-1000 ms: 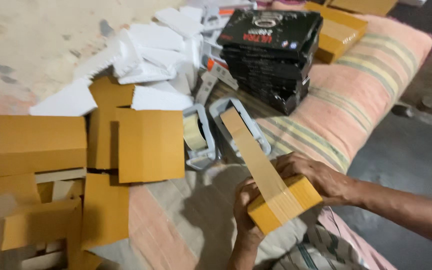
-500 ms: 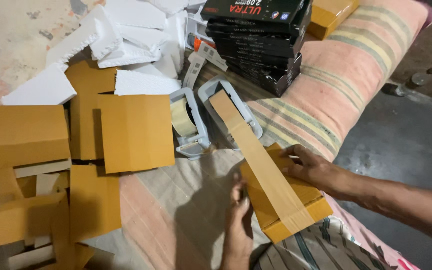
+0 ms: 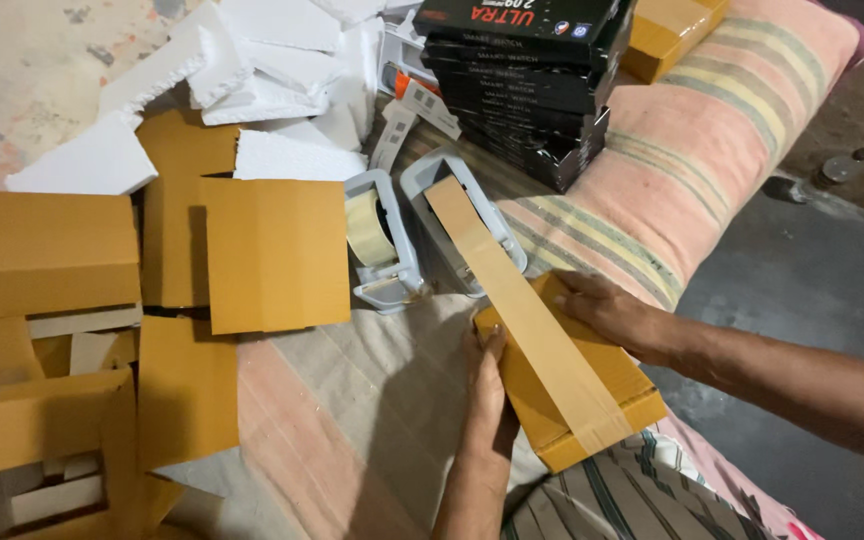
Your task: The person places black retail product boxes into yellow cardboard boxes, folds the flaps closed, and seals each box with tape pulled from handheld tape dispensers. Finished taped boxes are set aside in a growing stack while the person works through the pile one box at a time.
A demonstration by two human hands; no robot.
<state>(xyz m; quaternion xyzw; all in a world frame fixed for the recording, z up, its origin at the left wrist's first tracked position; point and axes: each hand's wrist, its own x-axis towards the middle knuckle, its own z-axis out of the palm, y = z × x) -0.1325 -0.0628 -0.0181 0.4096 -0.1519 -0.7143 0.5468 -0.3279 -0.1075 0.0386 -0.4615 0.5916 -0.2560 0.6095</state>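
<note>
Box lies near, over striped cloth, held by left hand at its near edge, right hand at the far; fingers pressed flat. Tape runs back to dispenser.

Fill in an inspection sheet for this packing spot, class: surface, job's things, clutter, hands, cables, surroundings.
Surface: beige cloth spread over a striped mat.
Job's things: small brown box with a strip of brown tape running from a grey tape dispenser; second dispenser beside it.
Clutter: flat cardboard pieces, white foam pieces, stack of black boxes.
Hands: left hand presses the box's near edge; right hand steadies its far side.
Cables: nothing seen.
Surroundings: grey floor, small bottle.
</note>
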